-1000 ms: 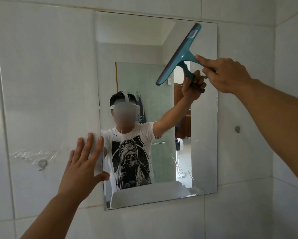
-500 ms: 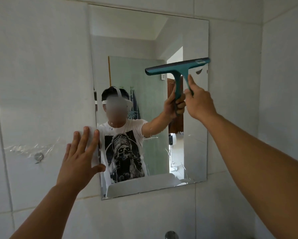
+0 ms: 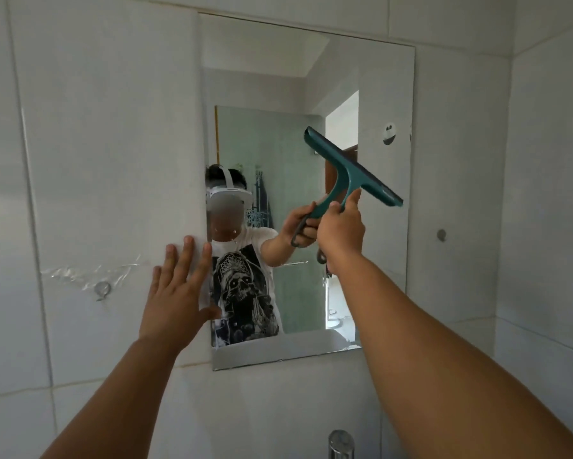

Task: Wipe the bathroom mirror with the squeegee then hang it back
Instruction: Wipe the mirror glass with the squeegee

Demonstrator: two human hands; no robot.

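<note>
A frameless rectangular mirror (image 3: 382,94) hangs on the white tiled wall. My right hand (image 3: 340,228) grips the handle of a teal squeegee (image 3: 351,167), whose blade lies against the glass near the mirror's middle, tilted down to the right. My left hand (image 3: 179,289) rests flat, fingers spread, on the tile at the mirror's left edge. The mirror reflects a person in a white printed T-shirt and the squeegee hand. A small dark-and-white mark (image 3: 389,134) sits on the glass at the upper right.
A metal wall hook (image 3: 102,289) with torn clear film around it is on the tile left of the mirror. A small round stud (image 3: 441,234) is on the tile to the right. A chrome tap top (image 3: 340,443) shows at the bottom edge.
The squeegee has come down from the mirror's upper right toward its middle, and its blade has swung from level to slanting down to the right. My left hand stays on the wall.
</note>
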